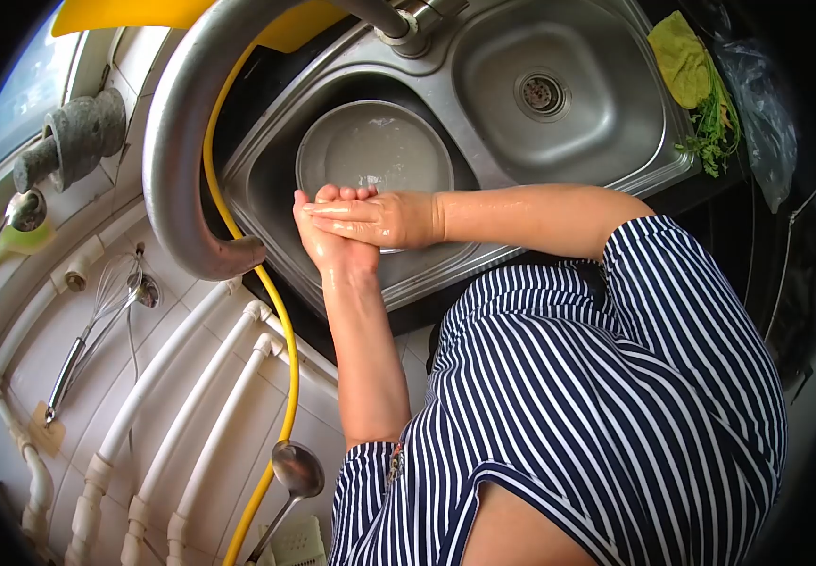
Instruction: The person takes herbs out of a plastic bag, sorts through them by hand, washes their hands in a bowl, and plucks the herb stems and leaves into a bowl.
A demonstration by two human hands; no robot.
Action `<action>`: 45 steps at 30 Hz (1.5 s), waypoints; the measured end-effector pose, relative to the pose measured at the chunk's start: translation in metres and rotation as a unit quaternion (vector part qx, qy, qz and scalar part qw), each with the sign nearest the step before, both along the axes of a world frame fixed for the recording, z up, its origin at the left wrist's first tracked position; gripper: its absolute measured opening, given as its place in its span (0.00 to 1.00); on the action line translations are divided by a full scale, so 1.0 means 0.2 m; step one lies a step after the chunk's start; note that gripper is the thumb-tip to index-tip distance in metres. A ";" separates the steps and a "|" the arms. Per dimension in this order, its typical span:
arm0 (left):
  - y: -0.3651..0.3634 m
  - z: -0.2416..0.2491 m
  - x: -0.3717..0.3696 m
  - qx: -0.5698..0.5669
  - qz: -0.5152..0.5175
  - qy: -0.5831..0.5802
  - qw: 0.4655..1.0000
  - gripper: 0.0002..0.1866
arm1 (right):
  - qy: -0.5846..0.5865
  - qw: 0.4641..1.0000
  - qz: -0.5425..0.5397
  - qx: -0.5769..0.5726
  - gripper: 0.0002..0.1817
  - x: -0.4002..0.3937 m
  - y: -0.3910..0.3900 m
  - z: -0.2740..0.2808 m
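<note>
My left hand (326,247) is palm up, with its fingertips showing past the far edge of my right hand. My right hand (384,221) lies across the left palm with its fingers stretched out, and the two touch. Both hands and the right forearm look wet and shiny. Nothing shows between the palms, though the contact area is hidden. Just beyond them, a round metal basin (309,141) with cloudy water sits in the left bowl of the steel sink (266,179).
A thick curved faucet pipe (167,141) and a yellow hose (287,377) pass left of the hands. The second sink bowl (606,113) has a drain. A yellow-green cloth (679,61), green herbs (714,132), white pipes (205,401), a ladle (297,470) and a whisk (111,283) stand around.
</note>
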State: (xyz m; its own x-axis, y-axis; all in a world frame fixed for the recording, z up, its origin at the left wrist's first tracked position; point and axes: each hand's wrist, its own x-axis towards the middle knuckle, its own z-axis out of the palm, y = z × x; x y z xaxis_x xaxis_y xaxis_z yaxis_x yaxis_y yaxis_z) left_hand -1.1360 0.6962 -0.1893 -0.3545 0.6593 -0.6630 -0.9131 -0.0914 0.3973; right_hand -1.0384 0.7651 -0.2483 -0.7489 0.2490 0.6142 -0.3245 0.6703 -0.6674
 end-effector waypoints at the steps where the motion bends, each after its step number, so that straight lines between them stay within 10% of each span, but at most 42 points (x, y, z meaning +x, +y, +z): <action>1: 0.03 0.00 0.03 -0.095 0.043 0.045 0.994 0.21 | -0.021 0.999 0.019 0.017 0.26 -0.01 -0.01 -0.05; 7: 0.09 -0.01 0.20 -0.212 0.044 0.406 0.888 0.23 | -0.231 0.961 -0.081 0.129 0.37 0.00 0.03 0.09; 21: 0.00 0.21 0.07 -0.002 0.028 0.175 0.984 0.29 | -0.150 0.970 -0.133 0.136 0.40 0.08 0.15 0.14; 34: -0.09 0.19 0.12 -0.218 -0.123 0.469 0.847 0.17 | -0.157 0.979 -0.070 0.106 0.35 0.17 0.11 0.15; 40: -0.02 0.32 0.11 -0.103 -0.025 0.221 0.969 0.20 | -0.202 0.974 -0.081 0.062 0.37 0.19 0.12 0.24; 45: -0.04 0.35 0.12 -0.102 -0.080 0.295 0.947 0.22 | -0.189 0.974 -0.096 0.076 0.39 0.18 0.14 0.24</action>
